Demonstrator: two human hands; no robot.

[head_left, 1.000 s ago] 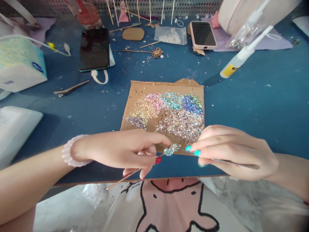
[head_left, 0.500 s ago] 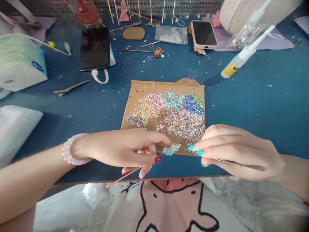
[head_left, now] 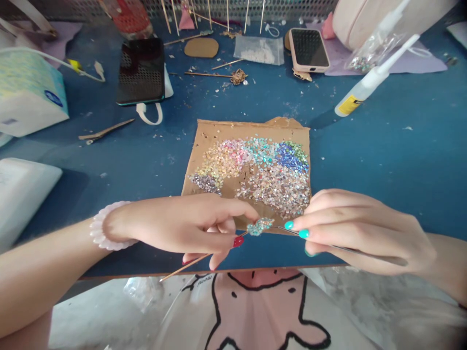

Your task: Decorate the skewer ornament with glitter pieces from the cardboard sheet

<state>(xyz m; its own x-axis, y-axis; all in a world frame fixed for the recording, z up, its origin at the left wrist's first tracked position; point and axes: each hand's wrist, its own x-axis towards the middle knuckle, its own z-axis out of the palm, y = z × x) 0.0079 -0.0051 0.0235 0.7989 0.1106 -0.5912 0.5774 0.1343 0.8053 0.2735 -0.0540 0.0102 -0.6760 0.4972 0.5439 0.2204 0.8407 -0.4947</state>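
Observation:
My left hand (head_left: 204, 226) pinches a thin wooden stick (head_left: 186, 266) that slants down to the left. At the stick's upper end sits a small ornament (head_left: 260, 226) covered in turquoise stones, just past my fingertips. My right hand (head_left: 361, 231) is closed around metal tweezers (head_left: 368, 255), whose tip points left, close beside the ornament; whether it touches is too small to tell. Behind both hands lies a piece of cardboard (head_left: 251, 125). Heaps of tiny rhinestones (head_left: 280, 187) are spread on it, sorted into clear, blue, green, turquoise, pink, yellow and grey patches.
A glue bottle (head_left: 361, 92) stands at the right. Behind are a pink-cased phone (head_left: 309, 50), a bag of white bits (head_left: 259, 50) and a hairpin stick (head_left: 211, 75). To the left are a black phone (head_left: 140, 73), a tissue box (head_left: 32, 97) and a hair clip (head_left: 107, 131).
My right hand has shifted very slightly right and down with the tweezers. My left hand and the ornament stay almost in place.

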